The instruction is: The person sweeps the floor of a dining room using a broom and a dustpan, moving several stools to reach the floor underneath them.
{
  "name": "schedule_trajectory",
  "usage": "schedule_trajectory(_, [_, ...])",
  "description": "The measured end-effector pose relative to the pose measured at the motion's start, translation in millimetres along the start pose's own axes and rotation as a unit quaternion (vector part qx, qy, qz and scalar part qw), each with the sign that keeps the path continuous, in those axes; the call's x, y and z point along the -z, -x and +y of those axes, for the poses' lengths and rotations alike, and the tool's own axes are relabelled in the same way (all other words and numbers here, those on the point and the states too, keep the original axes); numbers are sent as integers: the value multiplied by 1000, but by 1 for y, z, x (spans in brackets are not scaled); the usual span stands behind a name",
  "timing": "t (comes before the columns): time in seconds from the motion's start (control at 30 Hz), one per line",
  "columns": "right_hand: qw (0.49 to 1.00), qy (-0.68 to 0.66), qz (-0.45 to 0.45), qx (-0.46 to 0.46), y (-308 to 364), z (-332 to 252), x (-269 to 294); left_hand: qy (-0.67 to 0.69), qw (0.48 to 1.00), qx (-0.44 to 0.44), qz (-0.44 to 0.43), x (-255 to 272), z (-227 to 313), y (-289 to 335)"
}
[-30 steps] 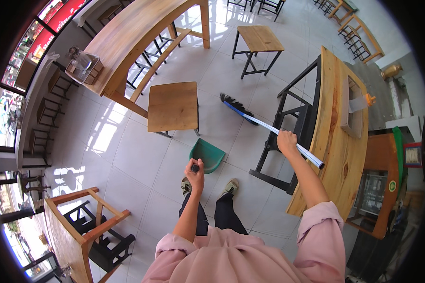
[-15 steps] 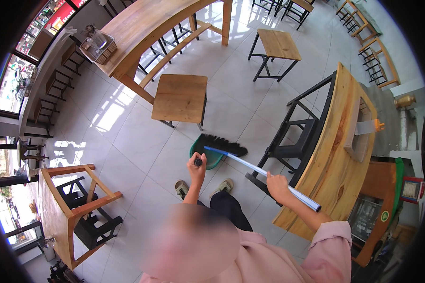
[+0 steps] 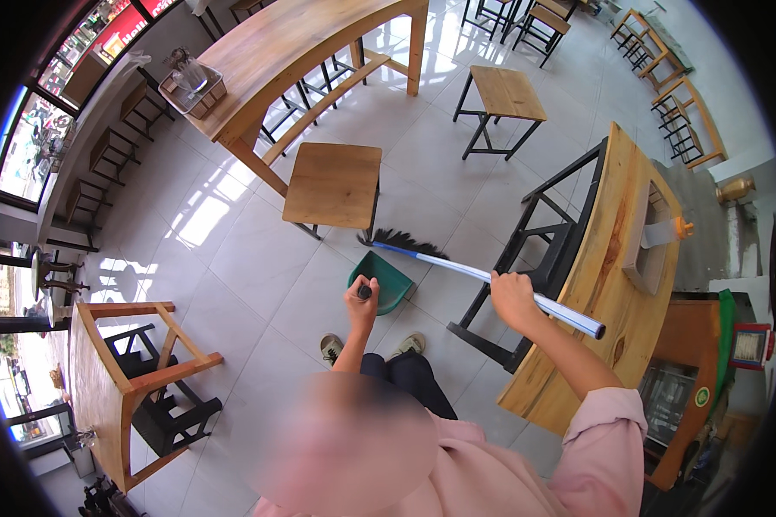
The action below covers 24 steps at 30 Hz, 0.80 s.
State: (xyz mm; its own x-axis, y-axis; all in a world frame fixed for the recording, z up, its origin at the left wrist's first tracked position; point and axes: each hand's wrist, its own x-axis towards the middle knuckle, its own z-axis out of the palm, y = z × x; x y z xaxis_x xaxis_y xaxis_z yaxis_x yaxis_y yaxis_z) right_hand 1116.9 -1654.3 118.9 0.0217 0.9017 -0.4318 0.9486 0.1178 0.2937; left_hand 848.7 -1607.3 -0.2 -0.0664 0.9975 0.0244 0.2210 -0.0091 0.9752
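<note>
My left hand is closed around the dark upright handle of a green dustpan, which rests on the floor ahead of my shoes. My right hand grips the blue-and-white pole of a broom. The pole slants from above the wooden table on my right, down to the left. Black bristles, partly behind the pole, lie on the tiles beyond the dustpan's far edge, apart from it. They are close to the legs of a wooden-topped stool.
A second stool stands farther off. At right is a wooden table bearing a tray with an orange-capped bottle, a black stool beside it. A long wooden table stands far left, another table near left.
The broom head has moved away from the dustpan toward the stool, uncovering the pan. My right hand has shifted slightly away from me, while my left stays nearly in place.
</note>
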Motion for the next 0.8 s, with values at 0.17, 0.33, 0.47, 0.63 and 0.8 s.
schedule_trajectory(0.17, [995, 34, -88, -26, -33, -43, -4, -8, 1000, 11, 12, 16, 0, 10])
schedule_trajectory(0.33, [992, 24, -121, -18, 6, -67, -36, 6, 999, 11, 32, 39, -11, 27])
schedule_trajectory(0.47, [986, 32, -157, 51, 51, -76, -40, 15, 999, 23, 32, 43, -3, 29])
schedule_trajectory(0.63, [993, 9, -108, 43, 73, -49, -17, 16, 1000, 13, 8, 30, 11, 25])
schedule_trajectory(0.8, [999, 7, -32, -23, 108, 2, 50, 41, 998, -29, 28, 11, 37, 18])
